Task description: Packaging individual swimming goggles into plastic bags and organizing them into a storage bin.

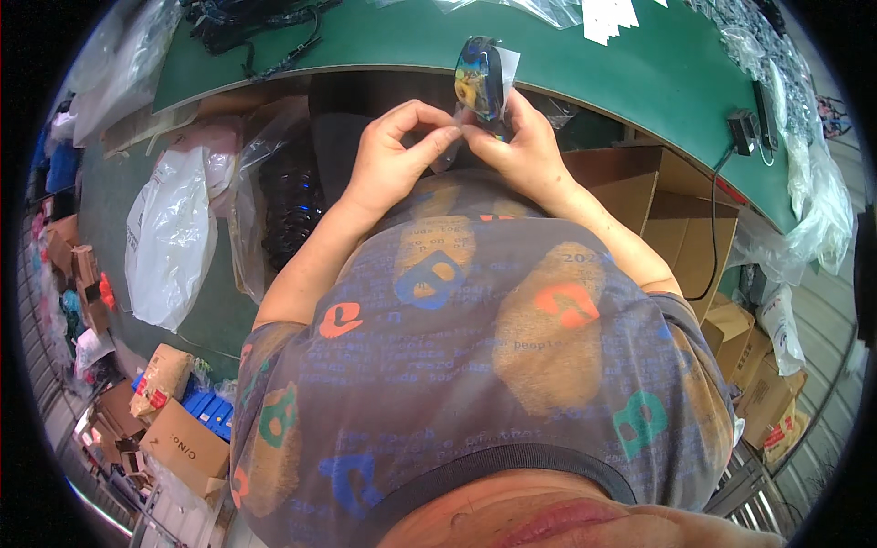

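Note:
Both my hands meet just below the near edge of the green table. My right hand holds a pair of sunglasses with mirrored blue-yellow lenses, standing upright and partly inside a clear plastic sleeve. My left hand pinches the lower end of that sleeve with thumb and forefinger, right against the fingers of my right hand. The lower part of the glasses is hidden behind my fingers.
A pile of dark glasses lies on the table's far left, white tags at the top, clear bags along the right. Open cardboard boxes stand at my right, a bag of dark items and white bags at my left.

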### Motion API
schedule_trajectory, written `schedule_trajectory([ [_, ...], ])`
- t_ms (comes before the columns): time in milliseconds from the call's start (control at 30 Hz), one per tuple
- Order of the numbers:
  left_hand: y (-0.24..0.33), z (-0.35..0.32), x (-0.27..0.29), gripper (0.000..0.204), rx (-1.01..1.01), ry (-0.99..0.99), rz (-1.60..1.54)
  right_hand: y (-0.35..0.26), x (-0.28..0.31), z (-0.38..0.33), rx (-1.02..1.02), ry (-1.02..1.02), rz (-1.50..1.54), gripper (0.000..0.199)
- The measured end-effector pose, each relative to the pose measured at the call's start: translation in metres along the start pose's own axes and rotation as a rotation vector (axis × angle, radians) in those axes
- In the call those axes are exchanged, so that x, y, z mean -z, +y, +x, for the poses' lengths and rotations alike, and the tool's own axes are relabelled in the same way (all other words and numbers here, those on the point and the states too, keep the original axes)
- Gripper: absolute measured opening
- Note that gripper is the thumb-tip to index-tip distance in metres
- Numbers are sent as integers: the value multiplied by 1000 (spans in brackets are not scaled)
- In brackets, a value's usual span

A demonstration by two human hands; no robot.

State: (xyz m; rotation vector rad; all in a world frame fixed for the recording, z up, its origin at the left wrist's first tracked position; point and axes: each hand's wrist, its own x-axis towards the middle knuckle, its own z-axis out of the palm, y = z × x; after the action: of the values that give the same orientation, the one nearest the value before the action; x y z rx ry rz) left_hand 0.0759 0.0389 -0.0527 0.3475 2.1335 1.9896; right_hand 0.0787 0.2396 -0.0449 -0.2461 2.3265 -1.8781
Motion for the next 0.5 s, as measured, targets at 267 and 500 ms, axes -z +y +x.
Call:
schedule_trajectory([
  [267, -2, -3, 5, 9, 15, 45, 54, 10, -3, -2, 164, 64, -246, 42],
  [500, 3, 5, 16, 22, -266, 139, 584, 7, 1, -5, 70, 75, -162, 46],
])
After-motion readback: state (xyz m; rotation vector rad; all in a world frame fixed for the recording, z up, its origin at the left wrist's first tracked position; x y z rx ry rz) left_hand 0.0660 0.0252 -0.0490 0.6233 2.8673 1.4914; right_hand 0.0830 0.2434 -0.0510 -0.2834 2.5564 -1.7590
